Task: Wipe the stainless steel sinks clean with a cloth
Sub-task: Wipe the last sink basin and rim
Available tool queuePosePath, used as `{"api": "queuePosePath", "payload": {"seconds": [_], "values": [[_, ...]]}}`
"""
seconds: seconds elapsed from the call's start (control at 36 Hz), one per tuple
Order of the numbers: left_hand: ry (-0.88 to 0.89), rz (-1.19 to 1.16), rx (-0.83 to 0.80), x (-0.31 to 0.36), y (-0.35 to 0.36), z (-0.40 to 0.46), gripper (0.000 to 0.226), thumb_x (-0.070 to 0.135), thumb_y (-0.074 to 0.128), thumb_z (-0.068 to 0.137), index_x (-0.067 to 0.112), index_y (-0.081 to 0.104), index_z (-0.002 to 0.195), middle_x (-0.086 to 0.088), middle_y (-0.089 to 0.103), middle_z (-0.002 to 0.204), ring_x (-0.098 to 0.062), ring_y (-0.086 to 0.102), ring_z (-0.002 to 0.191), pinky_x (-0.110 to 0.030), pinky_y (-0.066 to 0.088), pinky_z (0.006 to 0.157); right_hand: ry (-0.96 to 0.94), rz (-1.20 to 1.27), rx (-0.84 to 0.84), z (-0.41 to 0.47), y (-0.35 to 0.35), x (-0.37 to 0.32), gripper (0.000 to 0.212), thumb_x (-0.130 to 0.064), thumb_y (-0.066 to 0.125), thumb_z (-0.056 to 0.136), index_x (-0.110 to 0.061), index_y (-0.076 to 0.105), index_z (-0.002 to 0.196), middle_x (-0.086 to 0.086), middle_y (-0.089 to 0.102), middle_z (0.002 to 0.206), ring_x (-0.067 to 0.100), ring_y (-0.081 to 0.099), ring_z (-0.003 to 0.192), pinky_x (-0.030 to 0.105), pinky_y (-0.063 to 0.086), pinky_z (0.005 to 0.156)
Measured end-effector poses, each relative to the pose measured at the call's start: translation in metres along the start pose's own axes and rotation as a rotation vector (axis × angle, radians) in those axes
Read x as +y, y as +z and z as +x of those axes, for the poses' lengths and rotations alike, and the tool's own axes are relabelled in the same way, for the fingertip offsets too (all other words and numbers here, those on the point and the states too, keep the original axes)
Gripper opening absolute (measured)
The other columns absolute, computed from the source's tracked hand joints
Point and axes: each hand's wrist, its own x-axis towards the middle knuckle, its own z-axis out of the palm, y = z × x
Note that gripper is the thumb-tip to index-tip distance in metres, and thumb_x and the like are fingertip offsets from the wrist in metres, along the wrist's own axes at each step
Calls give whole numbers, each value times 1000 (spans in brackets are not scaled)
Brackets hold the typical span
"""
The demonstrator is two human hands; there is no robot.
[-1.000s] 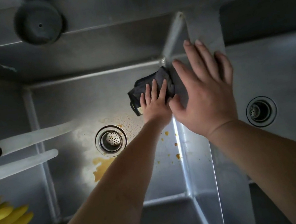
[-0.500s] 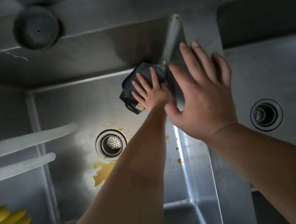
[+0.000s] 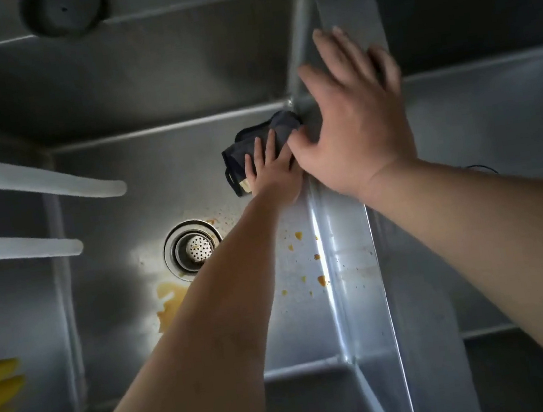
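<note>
Cloth [image 3: 262, 144] sits under our left hand [image 3: 274, 174], pressed flat-fingered on the sink [image 3: 169, 171] floor, while our right hand [image 3: 352, 119] lies splayed wide, empty, on the divider [image 3: 353, 264].

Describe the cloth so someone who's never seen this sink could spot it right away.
Start at the left basin with the round drain. Go up to its far right corner by the divider. The cloth is the dark folded bundle under the left hand, the only dark soft thing among bare steel and yellow spills.
</note>
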Motion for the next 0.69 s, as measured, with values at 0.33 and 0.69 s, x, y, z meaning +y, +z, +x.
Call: {"api": "queuePosePath", "payload": {"seconds": [0.33,0.69], "values": [[271,171,-185,-48,42,-118,62,54,26,98,55,-6,151,10,-21,165,-18,-23,151,-43,-19,117,22,22,-81,-61,-7,-8,64,-37,49,90,-19,40,151,9,16,167,27,12,155,46,8,125],[721,504,-493,-100,71,-253,61,55,26,101,51,-4,154,3,-23,165,-26,-23,151,-50,-16,118,432,-117,-189,-264,-7,-44,86,-44,47,85,-31,8,160,3,7,169,32,12,154,64,16,117]]}}
